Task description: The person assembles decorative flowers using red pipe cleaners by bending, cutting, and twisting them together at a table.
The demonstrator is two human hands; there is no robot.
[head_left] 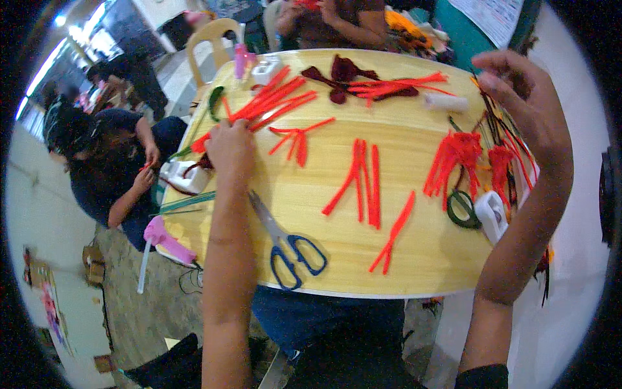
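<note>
Left arm [228,266] stretched forward, left hand [229,142] palm down, right hand [532,97] raised, fingers [502,59] loosely curled

The tabletop [414,275] is pale yellow, streaked with fine wood grain and edged in white. The chenille stems [374,188] are vivid orange-red (easily the loudest colour here), while the fuzzy pieces [343,68] near the far edge are deep maroon. The scissors [277,235] pair silver-grey blades with dark blue handles. The glue gun [173,245] is pink, its glue stick [144,267] whitish, the ring-shaped coil [452,211] dark green, the armchair [210,31] beige, and the extension socket [490,217] white.
</note>
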